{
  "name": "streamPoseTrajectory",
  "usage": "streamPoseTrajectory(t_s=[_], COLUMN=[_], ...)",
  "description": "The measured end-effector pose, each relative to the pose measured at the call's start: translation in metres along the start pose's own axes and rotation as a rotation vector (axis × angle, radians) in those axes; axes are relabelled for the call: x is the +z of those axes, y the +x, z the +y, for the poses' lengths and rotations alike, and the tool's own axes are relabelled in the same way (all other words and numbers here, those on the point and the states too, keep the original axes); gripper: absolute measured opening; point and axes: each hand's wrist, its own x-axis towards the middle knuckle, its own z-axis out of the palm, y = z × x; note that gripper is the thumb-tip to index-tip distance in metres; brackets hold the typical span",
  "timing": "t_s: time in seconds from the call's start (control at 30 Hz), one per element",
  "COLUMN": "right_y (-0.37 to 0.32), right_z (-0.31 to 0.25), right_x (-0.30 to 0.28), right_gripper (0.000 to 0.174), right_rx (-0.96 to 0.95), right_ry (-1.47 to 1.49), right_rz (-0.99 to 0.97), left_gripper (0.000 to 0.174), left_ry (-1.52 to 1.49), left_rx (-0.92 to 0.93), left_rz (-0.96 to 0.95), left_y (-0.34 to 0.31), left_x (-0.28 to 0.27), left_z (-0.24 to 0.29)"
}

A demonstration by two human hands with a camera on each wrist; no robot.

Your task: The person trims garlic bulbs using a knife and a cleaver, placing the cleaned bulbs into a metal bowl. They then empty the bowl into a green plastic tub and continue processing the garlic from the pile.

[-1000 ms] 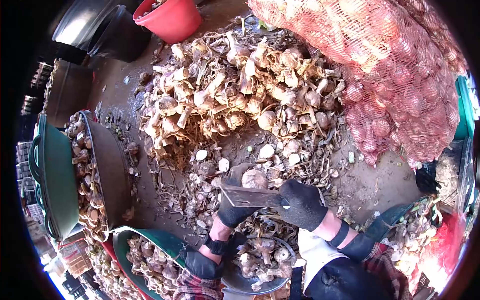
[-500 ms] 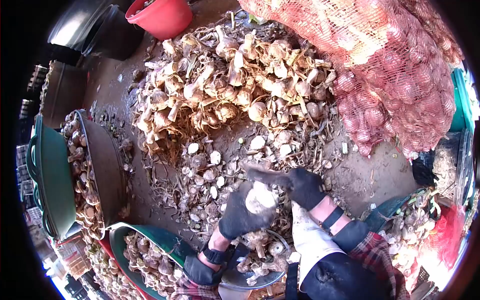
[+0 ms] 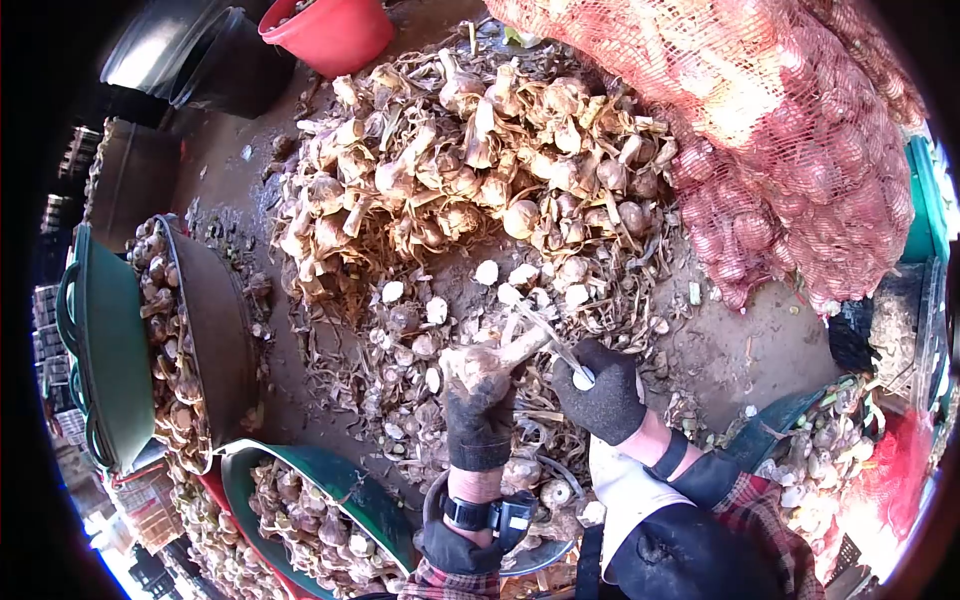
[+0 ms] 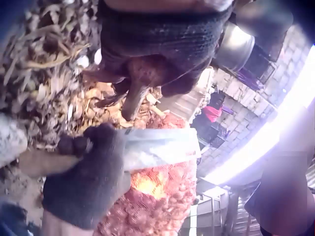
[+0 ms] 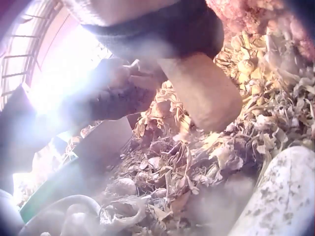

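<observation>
In the head view my gloved left hand [image 3: 478, 430] grips a garlic bulb [image 3: 474, 368] whose stalk [image 3: 525, 346] points right. My gloved right hand [image 3: 603, 392] holds a knife [image 3: 553, 338], its blade reaching up-left to the stalk. The left wrist view shows the bulb [image 4: 147, 69] under the left hand [image 4: 157, 42], stalk downward, and the wide blade [image 4: 160, 147] beside the stalk's end, in the right hand [image 4: 88, 179]. A light wooden handle [image 5: 204, 93] sticks out of the right hand [image 5: 162, 32] in the right wrist view.
A big garlic heap [image 3: 440, 180] lies ahead, with a red mesh sack [image 3: 790, 150] at its right. Cut pieces and husks litter the ground nearer the hands. Tubs of garlic, one green [image 3: 118, 350], stand left; a bowl [image 3: 545, 555] sits below the hands.
The pale, trimmed bulb is no longer in my left hand, which now grips a bulb with a long stalk. The knife has turned, and its blade now lies at that stalk.
</observation>
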Motion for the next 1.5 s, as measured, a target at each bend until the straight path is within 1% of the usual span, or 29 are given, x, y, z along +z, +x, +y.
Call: streamPoseTrajectory(t_s=[0.07,0.1,0.13,0.2,0.23,0.27,0.33,0.37,0.4,0.47,0.53,0.6,0.63,0.67,0.7,0.73,0.77,0.8,0.87,0.93,0.97,1.07,1.1,1.13,1.2,1.27,1.37,1.43,1.5], right_y=[-0.002,-0.006,-0.008,-0.013,-0.018,-0.02,-0.024,-0.025,-0.024,-0.03,-0.038,-0.035,-0.033,-0.032,-0.032,-0.034,-0.036,-0.035,-0.031,-0.029,-0.03,-0.027,-0.024,-0.02,-0.009,0.001,0.007,0.003,-0.002], right_z=[0.003,0.011,0.018,0.02,0.029,0.035,0.031,0.032,0.034,0.049,0.061,0.054,0.052,0.052,0.051,0.052,0.055,0.057,0.055,0.052,0.054,0.049,0.047,0.04,0.019,-0.002,-0.014,-0.01,-0.001], right_x=[0.0,0.002,0.007,-0.001,0.002,0.002,0.006,0.008,0.01,0.016,0.023,0.014,0.014,0.014,0.015,0.016,0.018,0.02,0.023,0.023,0.022,0.019,0.019,0.017,0.01,0.007,0.005,-0.001,-0.004], right_gripper=[0.01,0.013,0.017,0.022,0.03,0.033,0.032,0.032,0.031,0.03,0.022,0.017,0.017,0.016,0.015,0.015,0.014,0.013,0.012,0.014,0.014,0.013,0.014,0.014,0.016,0.02,0.025,0.028,0.037], right_rx=[-0.153,-0.23,-0.253,-0.274,-0.321,-0.385,-0.404,-0.404,-0.413,-0.422,-0.153,-0.163,-0.14,-0.113,-0.103,-0.091,-0.062,-0.042,-0.045,-0.029,-0.011,-0.02,-0.036,-0.032,-0.175,-0.298,-0.414,-0.404,-0.392], right_ry=[0.061,0.038,0.041,-0.042,-0.058,-0.07,-0.093,-0.087,-0.114,-0.142,-0.339,-0.304,-0.295,-0.287,-0.243,-0.242,-0.238,-0.235,-0.205,-0.188,-0.189,-0.186,-0.165,-0.164,-0.121,-0.187,-0.237,-0.288,-0.364], right_rz=[0.1,0.111,0.122,-0.02,-0.084,-0.167,-0.267,-0.269,-0.289,-0.304,-0.35,-0.43,-0.457,-0.481,-0.439,-0.44,-0.443,-0.444,-0.41,-0.388,-0.386,-0.327,-0.316,-0.311,-0.268,-0.213,-0.154,-0.171,-0.23], left_gripper=[0.046,0.052,0.055,0.048,0.05,0.051,0.049,0.048,0.048,0.049,0.066,0.078,0.082,0.077,0.07,0.068,0.065,0.059,0.057,0.058,0.055,0.052,0.051,0.052,0.061,0.061,0.055,0.051,0.061], left_ry=[-0.078,-0.148,-0.24,-0.231,-0.542,-0.47,-0.393,-0.397,-0.245,-0.194,0.21,0.723,0.946,1.097,1.232,1.489,1.604,1.888,2.124,2.136,2.116,1.908,1.773,1.669,1.462,1.479,1.511,1.526,1.537], left_rx=[-0.084,-0.146,-0.161,-0.189,-0.352,-0.334,-0.346,-0.392,-0.331,-0.509,-0.494,-0.632,-0.43,-0.336,-0.156,0.192,0.553,0.637,0.755,0.761,0.531,0.581,0.724,0.63,0.576,0.635,0.596,0.561,0.642], left_rz=[-0.104,0.049,0.018,-0.095,-0.259,-0.082,-0.177,-0.101,-0.158,-0.009,-0.804,-1.029,-1.154,-1.065,-0.916,-0.712,-0.487,-0.166,0.227,0.133,0.199,0.191,0.096,0.068,-0.143,-0.346,-0.455,-0.486,-0.6], left_y=[-0.015,-0.022,-0.023,-0.031,-0.028,-0.042,-0.051,-0.058,-0.064,-0.085,-0.08,-0.072,-0.055,-0.041,-0.023,-0.006,0.029,0.053,0.096,0.153,0.144,0.123,0.113,0.091,0.077,0.047,0.025,0.019,0.022], left_x=[0.005,-0.007,-0.022,-0.037,-0.043,-0.047,-0.063,-0.066,-0.062,-0.042,-0.021,-0.007,-0.023,-0.035,-0.062,-0.069,-0.096,-0.092,-0.087,-0.154,-0.122,-0.097,-0.089,-0.062,-0.065,-0.028,-0.006,-0.013,-0.029], left_z=[-0.009,-0.019,-0.027,-0.03,-0.025,-0.021,-0.013,-0.011,-0.008,0.008,0.026,0.052,0.057,0.068,0.074,0.082,0.078,0.081,0.075,0.06,0.07,0.075,0.074,0.075,0.063,0.058,0.045,0.038,0.03])
